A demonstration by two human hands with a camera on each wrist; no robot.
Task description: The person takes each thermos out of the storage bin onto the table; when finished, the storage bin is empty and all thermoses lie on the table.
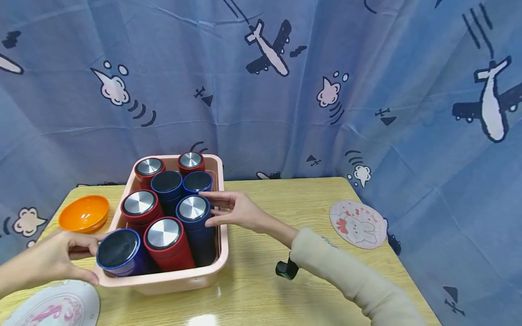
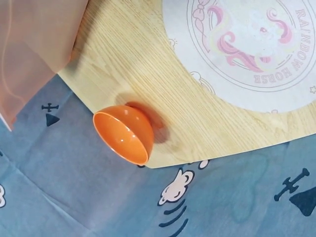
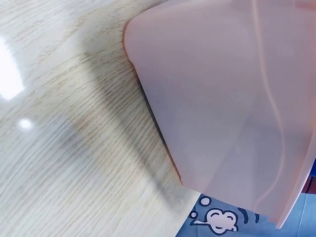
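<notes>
Flasks are packed upright, eight in number, in a pink bin (image 1: 175,285) placed on a wood-grain table (image 1: 269,203), toward its left part. Four red flasks with silver lids are seen, one of them, the front red flask (image 1: 173,253), set near the bin's front wall. Two blue flasks with black lids are stood toward the back. In the front left corner a black-lidded blue flask (image 1: 122,253) is leaned slightly outward, and at the right side a silver-lidded blue flask (image 1: 200,235) is stood.

The left hand (image 1: 61,258) is placed at the front left corner, its thumb laid by the rim and its fingers bent beside the black-lidded blue flask; whether flask or rim is gripped cannot be told. The right hand (image 1: 232,209) is held at the right side of the silver-lidded blue flask, fingers extended and parted from the thumb, with no firm grip shown.

An orange bowl (image 1: 83,215) is set left of the bin. At the near left a round mat (image 1: 61,303) is laid, and at the far right a rabbit mat (image 1: 359,225). Behind the table an airplane-printed curtain (image 1: 228,113) is hung.
</notes>
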